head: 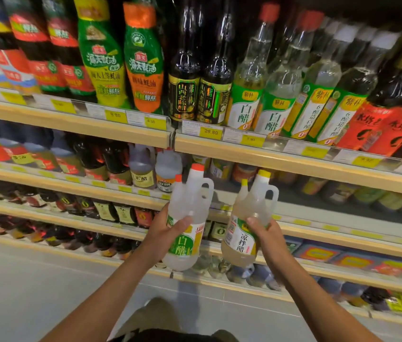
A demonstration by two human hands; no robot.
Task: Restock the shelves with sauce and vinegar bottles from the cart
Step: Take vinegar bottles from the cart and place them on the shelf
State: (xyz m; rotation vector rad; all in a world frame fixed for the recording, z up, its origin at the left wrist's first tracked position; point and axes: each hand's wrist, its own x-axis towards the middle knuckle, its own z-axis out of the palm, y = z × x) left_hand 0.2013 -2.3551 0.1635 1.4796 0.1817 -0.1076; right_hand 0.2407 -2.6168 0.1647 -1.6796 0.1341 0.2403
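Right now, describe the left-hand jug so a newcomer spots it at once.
Find the shelf rail with yellow price tags, then drop to the two raised hands. The left hand grips a pale handled jug. Its cap is orange, while the yellow-capped jug sits in the right hand.

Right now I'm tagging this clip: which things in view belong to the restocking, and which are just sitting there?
In the job: orange-capped white vinegar jug in left hand; yellow-capped vinegar jug in right hand.
Just there: oyster sauce bottles; dark vinegar bottles; yellow price tags.
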